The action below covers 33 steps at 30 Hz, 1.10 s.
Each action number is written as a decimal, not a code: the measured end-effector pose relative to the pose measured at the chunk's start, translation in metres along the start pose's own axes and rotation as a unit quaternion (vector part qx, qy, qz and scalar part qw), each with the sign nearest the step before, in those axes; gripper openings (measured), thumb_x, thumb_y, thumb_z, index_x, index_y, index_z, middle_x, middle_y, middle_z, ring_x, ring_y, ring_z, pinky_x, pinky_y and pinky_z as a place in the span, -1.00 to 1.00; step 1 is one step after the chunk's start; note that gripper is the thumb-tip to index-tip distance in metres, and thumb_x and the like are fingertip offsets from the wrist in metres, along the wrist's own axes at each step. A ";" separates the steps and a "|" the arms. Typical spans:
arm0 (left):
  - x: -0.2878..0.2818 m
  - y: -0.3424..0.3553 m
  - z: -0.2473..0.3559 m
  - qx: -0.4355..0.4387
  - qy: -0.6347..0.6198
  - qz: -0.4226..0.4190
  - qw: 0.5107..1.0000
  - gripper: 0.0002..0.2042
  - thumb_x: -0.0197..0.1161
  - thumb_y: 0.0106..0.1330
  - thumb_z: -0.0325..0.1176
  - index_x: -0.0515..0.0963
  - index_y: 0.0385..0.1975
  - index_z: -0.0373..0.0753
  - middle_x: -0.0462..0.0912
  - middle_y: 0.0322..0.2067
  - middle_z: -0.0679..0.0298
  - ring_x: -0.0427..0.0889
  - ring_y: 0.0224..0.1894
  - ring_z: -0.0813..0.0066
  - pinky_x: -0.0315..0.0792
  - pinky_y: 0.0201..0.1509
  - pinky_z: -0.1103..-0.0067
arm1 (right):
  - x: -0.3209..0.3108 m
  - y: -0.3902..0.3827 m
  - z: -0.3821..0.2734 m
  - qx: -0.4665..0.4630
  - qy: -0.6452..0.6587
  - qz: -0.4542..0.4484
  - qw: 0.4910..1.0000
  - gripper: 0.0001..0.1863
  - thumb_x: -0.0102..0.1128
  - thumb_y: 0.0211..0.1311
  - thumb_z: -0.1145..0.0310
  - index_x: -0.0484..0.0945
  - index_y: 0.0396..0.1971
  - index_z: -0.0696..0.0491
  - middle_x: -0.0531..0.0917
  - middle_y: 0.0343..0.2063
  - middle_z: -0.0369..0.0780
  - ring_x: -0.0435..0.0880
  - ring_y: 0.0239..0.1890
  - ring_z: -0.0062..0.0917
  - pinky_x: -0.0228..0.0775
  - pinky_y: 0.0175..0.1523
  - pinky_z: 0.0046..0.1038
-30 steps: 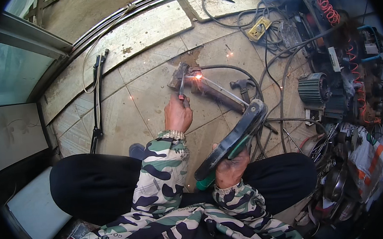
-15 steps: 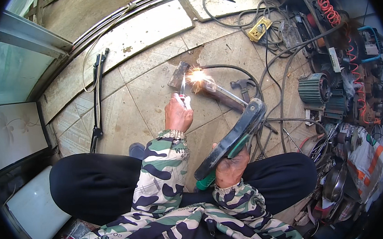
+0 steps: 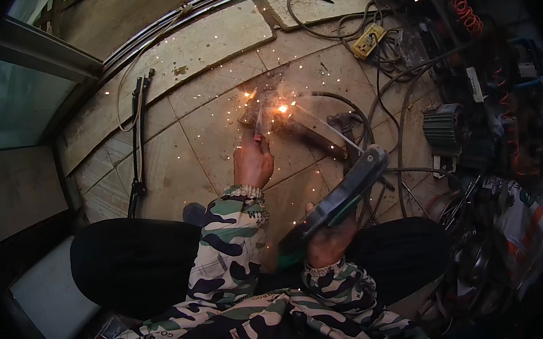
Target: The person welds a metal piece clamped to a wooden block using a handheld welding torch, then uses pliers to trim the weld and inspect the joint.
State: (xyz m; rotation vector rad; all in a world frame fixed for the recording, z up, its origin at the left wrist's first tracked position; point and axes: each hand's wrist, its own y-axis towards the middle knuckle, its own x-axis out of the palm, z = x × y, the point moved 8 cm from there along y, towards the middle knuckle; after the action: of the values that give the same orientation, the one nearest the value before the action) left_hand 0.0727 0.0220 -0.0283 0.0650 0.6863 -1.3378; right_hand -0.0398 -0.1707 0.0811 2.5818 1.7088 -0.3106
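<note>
My left hand grips a slim red-handled metal tool, its tip at a dark metal block on the floor. A rusty steel bar lies angled from it, with a glowing weld spot and scattered sparks at the joint. My right hand is wrapped round a large black-and-green electrode holder. A thin electrode runs from its jaw toward the glow. A hammer lies right of the bar, partly behind the electrode.
Cables loop round a yellow socket box. Motors, red coiled hoses and piled tools crowd the right side. A black folding arm lies on the left, near a glass door. Pale boards edge the threshold.
The bright burst of half a second ago has shrunk to a small glow with widely scattered sparks, and the scene is darker. The electrode holder has shifted slightly right and down.
</note>
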 end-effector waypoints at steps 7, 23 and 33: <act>-0.007 0.000 -0.004 -0.001 0.027 0.021 0.999 -0.81 0.20 0.39 -0.30 0.48 -0.23 -0.31 0.66 -0.37 -0.08 0.66 -0.25 -0.16 0.49 -0.19 0.17 | 0.010 -0.001 0.002 0.028 0.072 -0.002 0.997 -0.44 0.49 0.13 -0.01 0.49 -0.24 0.19 0.56 -0.43 -0.37 0.54 -0.40 -0.64 0.40 -0.23 -0.56; 0.001 0.000 -0.005 -0.009 0.029 0.013 0.999 -0.80 0.21 0.38 -0.31 0.50 -0.18 -0.31 0.68 -0.33 -0.12 0.67 -0.21 -0.19 0.50 -0.14 0.16 | 0.006 -0.001 0.008 0.019 0.052 -0.002 0.998 -0.60 0.49 0.14 0.21 0.51 -0.27 0.16 0.59 -0.43 -0.36 0.55 -0.41 -0.68 0.41 -0.25 -0.58; -0.013 0.000 -0.006 -0.015 0.036 0.027 0.999 -0.80 0.21 0.38 -0.29 0.51 -0.21 -0.31 0.68 -0.35 -0.11 0.67 -0.22 -0.18 0.50 -0.15 0.16 | 0.015 0.000 0.003 0.045 0.027 -0.003 0.999 -0.72 0.44 0.12 0.36 0.51 -0.31 0.16 0.59 -0.46 -0.35 0.54 -0.43 -0.65 0.40 -0.25 -0.57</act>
State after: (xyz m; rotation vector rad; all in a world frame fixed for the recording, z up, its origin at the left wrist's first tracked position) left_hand 0.0693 0.0355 -0.0268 0.1069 0.7599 -1.2775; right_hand -0.0349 -0.1573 0.0756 2.6725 1.7601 -0.3282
